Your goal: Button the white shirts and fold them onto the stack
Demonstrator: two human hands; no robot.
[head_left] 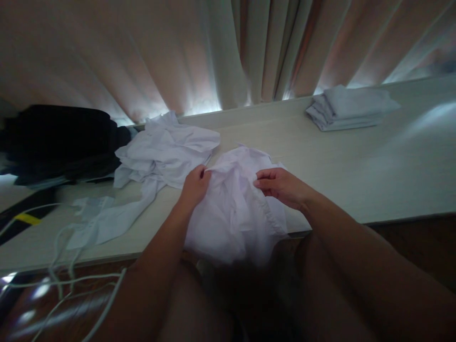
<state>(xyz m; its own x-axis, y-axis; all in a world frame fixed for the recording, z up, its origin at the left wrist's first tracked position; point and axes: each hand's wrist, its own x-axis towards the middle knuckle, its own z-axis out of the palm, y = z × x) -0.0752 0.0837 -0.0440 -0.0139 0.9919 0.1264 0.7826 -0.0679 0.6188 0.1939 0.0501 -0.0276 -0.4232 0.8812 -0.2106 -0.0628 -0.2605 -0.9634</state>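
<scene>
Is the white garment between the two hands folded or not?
Not folded: the white garment is crumpled, hanging over the table edge.

Two bare forearms reach forward from the bottom edge, converging. The left hand [195, 186] is curled, fingers pinched shut. The right hand [281, 186] lies palm down, fingertips bent inward, also pinching.
</scene>
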